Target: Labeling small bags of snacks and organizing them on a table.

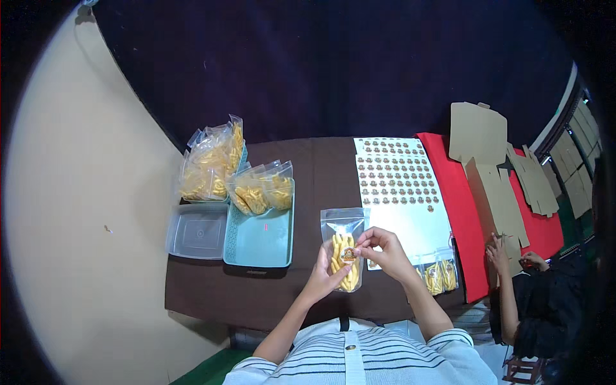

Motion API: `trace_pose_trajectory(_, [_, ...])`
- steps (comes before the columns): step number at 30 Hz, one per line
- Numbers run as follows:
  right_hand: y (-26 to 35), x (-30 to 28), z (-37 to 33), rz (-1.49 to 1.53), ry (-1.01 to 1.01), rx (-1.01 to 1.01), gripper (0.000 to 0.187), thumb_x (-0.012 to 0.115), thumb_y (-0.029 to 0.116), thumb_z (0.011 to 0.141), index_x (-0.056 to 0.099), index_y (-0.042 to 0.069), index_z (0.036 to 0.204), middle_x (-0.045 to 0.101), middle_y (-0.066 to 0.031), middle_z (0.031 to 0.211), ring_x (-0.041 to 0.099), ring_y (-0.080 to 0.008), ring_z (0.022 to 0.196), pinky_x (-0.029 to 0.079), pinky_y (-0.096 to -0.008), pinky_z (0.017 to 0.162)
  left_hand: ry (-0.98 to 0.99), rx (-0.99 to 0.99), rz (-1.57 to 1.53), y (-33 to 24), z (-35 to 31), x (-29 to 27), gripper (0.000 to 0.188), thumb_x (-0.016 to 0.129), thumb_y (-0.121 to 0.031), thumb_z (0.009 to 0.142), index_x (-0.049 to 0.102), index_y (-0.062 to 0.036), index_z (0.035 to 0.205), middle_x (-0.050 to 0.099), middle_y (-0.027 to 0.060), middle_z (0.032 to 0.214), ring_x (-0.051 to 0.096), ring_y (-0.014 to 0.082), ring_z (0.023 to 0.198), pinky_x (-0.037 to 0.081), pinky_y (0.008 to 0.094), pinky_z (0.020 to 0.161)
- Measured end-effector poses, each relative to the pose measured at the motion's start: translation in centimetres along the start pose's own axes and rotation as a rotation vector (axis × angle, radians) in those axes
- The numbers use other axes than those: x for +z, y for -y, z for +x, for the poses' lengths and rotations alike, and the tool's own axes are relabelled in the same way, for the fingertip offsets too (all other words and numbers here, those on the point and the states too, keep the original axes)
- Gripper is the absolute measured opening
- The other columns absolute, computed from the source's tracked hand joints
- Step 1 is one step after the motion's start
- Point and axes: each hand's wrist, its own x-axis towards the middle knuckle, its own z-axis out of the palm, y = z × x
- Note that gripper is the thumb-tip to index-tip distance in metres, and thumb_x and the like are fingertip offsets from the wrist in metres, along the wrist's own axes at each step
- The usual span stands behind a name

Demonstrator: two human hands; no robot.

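Note:
Over the front of the brown table I hold a clear zip bag [344, 221] of yellow stick-shaped snacks, upright with its top facing away. My left hand [321, 277] is closed on the bag's lower left side, the thumb across its front. A small brown-and-white sticker [347, 255] shows on the bag's face. At the sticker's right edge, the thumb and forefinger of my right hand [385, 255] are pinched together. Just beyond that hand lie white sticker sheets [410, 226] with rows of small round-topped labels; the nearer part is bare backing. Labelled snack bags [441, 277] lie to the right.
At left, a teal basket [258, 247] holds several filled bags [262, 190]. Beside it are a clear plastic container [197, 231] and a heap of bags [212, 163]. On the right, a red cloth [443, 173] bears an opened cardboard box [484, 192], touched by another person's hand [498, 255].

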Motion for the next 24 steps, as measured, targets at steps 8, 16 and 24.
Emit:
trace_pose_trajectory(8, [0.7, 0.7, -0.1, -0.042, -0.024, 0.009, 0.017, 0.067, 0.005, 0.073, 0.055, 0.002, 0.083, 0.058, -0.0005, 0.07, 0.054, -0.0051, 0.067, 0.043, -0.0174, 0.056, 0.009, -0.009, 0.003, -0.7, -0.4, -0.1, 0.066, 0.056, -0.009, 0.081, 0.017, -0.0022, 0.133, 0.036, 0.0095, 0.125, 0.037, 0.0164, 0.117, 0.031, 0.0304, 0.097])
trace_pose_trajectory(16, [-0.3, 0.7, -0.1, -0.068, -0.026, -0.023, 0.017, 0.067, 0.003, 0.072, 0.054, 0.002, 0.083, 0.058, -0.0008, 0.075, 0.054, -0.006, 0.071, 0.044, -0.0191, 0.062, -0.034, -0.035, -0.046, -0.6, -0.6, 0.1, 0.059, 0.053, -0.009, 0.083, 0.019, -0.0013, 0.131, 0.037, 0.0107, 0.123, 0.038, 0.0149, 0.114, 0.033, 0.0295, 0.095])
trace_pose_trajectory(24, [0.1, 1.1, -0.2, -0.087, -0.062, -0.027, 0.016, 0.067, 0.002, 0.072, 0.054, 0.002, 0.082, 0.057, -0.0004, 0.074, 0.053, -0.0058, 0.069, 0.044, -0.0193, 0.062, -0.056, -0.02, -0.023, -1.2, -0.4, 0.3, 0.055, 0.053, -0.01, 0.084, 0.022, -0.0011, 0.128, 0.04, 0.0114, 0.121, 0.04, 0.0143, 0.111, 0.035, 0.0286, 0.093])
